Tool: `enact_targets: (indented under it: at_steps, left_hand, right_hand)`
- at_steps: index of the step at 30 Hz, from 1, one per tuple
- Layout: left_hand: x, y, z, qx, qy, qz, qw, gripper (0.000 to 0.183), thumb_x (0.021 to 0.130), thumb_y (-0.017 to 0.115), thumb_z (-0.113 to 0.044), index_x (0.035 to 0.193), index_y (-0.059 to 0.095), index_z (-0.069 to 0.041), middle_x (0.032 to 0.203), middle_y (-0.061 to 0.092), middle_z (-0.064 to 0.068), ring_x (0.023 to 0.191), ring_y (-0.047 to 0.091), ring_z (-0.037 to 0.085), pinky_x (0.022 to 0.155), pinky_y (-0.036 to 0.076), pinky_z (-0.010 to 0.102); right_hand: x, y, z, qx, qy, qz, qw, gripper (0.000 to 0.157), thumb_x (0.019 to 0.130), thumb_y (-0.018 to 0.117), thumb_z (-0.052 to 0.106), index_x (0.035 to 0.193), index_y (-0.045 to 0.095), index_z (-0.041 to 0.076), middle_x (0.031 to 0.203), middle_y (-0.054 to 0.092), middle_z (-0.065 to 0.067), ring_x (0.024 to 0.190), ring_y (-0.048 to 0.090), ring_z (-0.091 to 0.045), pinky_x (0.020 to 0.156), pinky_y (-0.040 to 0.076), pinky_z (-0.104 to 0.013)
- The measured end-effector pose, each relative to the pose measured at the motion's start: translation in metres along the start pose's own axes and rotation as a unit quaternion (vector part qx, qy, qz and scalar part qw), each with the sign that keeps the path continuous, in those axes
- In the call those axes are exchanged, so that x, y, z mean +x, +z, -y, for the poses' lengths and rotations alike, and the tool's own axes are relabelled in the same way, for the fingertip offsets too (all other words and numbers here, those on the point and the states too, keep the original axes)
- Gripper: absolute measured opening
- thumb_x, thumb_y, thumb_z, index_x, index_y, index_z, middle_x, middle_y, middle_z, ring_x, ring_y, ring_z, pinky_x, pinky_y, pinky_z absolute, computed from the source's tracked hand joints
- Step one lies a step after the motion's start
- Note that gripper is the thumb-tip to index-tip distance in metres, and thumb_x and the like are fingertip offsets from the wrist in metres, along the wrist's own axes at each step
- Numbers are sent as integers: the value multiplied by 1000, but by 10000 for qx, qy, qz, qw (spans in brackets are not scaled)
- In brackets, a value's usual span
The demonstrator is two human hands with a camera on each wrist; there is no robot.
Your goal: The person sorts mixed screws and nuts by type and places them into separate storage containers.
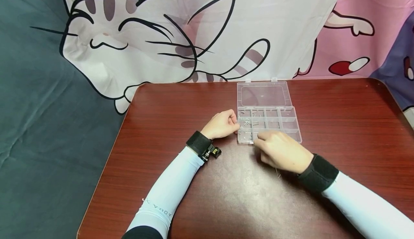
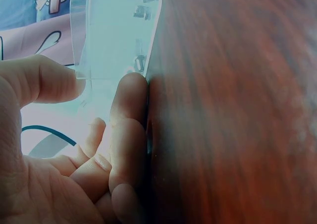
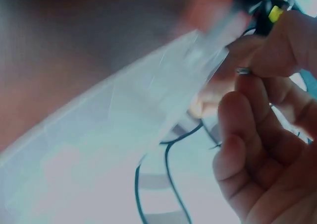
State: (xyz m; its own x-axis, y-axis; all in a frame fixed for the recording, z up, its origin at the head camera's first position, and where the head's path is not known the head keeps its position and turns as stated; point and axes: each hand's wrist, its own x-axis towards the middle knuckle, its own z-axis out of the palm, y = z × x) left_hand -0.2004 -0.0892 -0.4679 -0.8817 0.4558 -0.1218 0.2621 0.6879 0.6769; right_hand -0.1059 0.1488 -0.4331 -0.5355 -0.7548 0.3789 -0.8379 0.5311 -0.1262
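A clear plastic compartment box [image 1: 289, 124] lies on the table with its lid [image 1: 263, 94] folded back. Small metal pieces, some ring-shaped [image 1: 247, 123], sit in its left compartments. At the box's left end, my left hand [image 1: 221, 124] grips the end wall, thumb [image 2: 54, 80] at the upper edge and a finger [image 2: 130, 102] low by the tabletop. Over the front edge, my right hand [image 1: 283, 151] pinches a small metal piece [image 3: 242, 71] between thumb and forefinger; its exact kind is too small to tell. The right hand hides part of the front compartments.
A thin, pale small item [image 1: 277, 173] shows on the brown table [image 1: 207, 199] below my right hand. Cloth with a cat print [image 1: 278, 12] hangs along the table's far and left sides. A small camera [image 1: 215, 151] is strapped to my left wrist.
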Motion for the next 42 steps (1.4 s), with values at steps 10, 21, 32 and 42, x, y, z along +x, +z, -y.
enact_targets:
  at_steps: [10,21,32,42]
  left_hand:
    - [0,-1,0,-18,25,6,10000,14,89,68,-29,90,59,-18,75,72,-9,68,66,9,64,47,26]
    - [0,0,0,-35,84,-19,10000,13,89,67,-28,90,59,-18,76,71,-8,68,65,9,64,46,25]
    - [0,-1,1,-10,73,-9,10000,13,89,67,-28,90,59,-18,76,70,-7,68,64,9,64,46,25]
    - [1,0,1,6,74,-11,10000,13,90,67,-27,90,59,-17,75,70,-7,66,65,10,61,45,25]
  right_hand:
    - [29,-12,-46,-57,186,-229,9995,28,64,73,-5,71,52,13,69,44,4,59,44,-11,56,42,-30]
    - [43,-25,-64,-190,297,-497,9981,26,63,69,-7,71,55,13,68,43,3,58,47,-12,55,42,-29]
    - [38,-25,-66,-159,659,23,9977,41,80,82,25,114,68,6,105,65,-11,90,65,-27,77,56,-45]
    - [23,-27,-55,3,1233,1030,9870,109,82,69,74,166,24,20,173,20,-13,157,25,-43,119,30,-68]
